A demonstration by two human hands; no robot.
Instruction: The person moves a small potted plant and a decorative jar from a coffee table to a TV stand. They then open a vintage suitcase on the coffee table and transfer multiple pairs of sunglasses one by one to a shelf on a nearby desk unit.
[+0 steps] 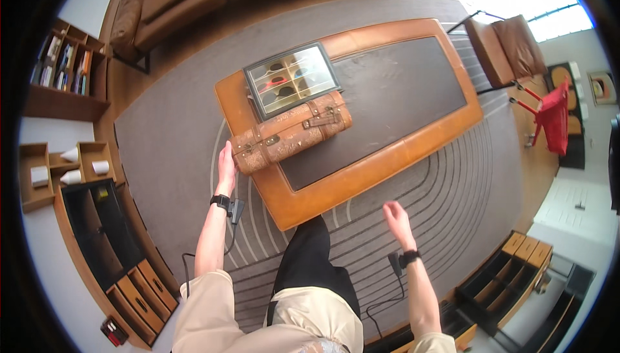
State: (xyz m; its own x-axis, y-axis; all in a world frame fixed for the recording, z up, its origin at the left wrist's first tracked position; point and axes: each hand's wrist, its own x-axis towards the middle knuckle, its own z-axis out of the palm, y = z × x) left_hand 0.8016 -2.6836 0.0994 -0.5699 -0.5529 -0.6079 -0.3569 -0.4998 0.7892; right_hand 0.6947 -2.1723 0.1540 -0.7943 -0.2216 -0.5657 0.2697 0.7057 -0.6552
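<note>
A brown patterned suitcase with straps, a handle and metal latches (293,132) lies at the left end of a leather-topped coffee table (387,152). My left hand (227,166) is against the suitcase's left end, its fingers extended; the fingers' far side is hidden. Right behind the suitcase, a dark-framed display case with a clear lid (293,79) holds several pairs of sunglasses in compartments. My right hand (398,220) hangs in the air in front of the table's near edge, away from the suitcase, with its fingers curled and nothing visible in them.
A brown leather sofa (184,9) stands beyond the table, and a leather armchair (503,52) at the upper right. A red chair (554,115) is farther right. Shelves (68,72) and a dark cabinet (104,232) line the left side. Cables hang from both wrist devices.
</note>
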